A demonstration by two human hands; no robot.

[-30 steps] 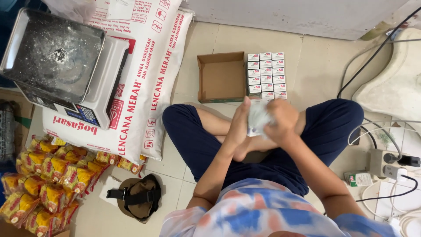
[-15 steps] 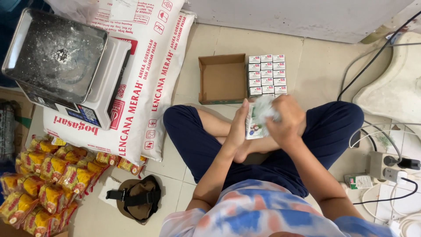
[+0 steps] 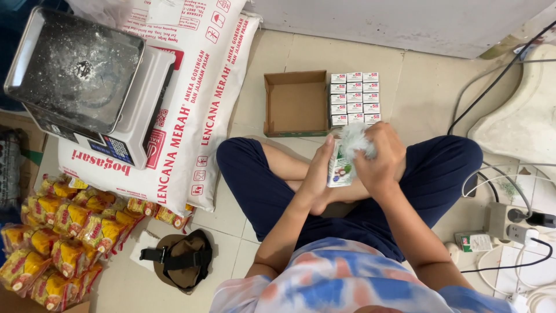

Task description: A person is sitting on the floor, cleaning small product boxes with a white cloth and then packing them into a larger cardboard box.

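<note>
Small white-green carton [image 3: 340, 168] held upright over the lap, left hand [image 3: 320, 168] clamped on its left side, right hand [image 3: 379, 153] closed on a crumpled white cloth [image 3: 356, 139] at the carton top. Since a second ago the cloth hand has shifted up toward the top edge, carton barely moved; wiping looks underway, not finished. Just beyond the hands: stacked small boxes [image 3: 354, 98], beside them an open cardboard tray [image 3: 295, 104] on the floor. Far left of left hand: flour sacks [image 3: 197, 87], weighing scale [image 3: 87, 81].
</note>
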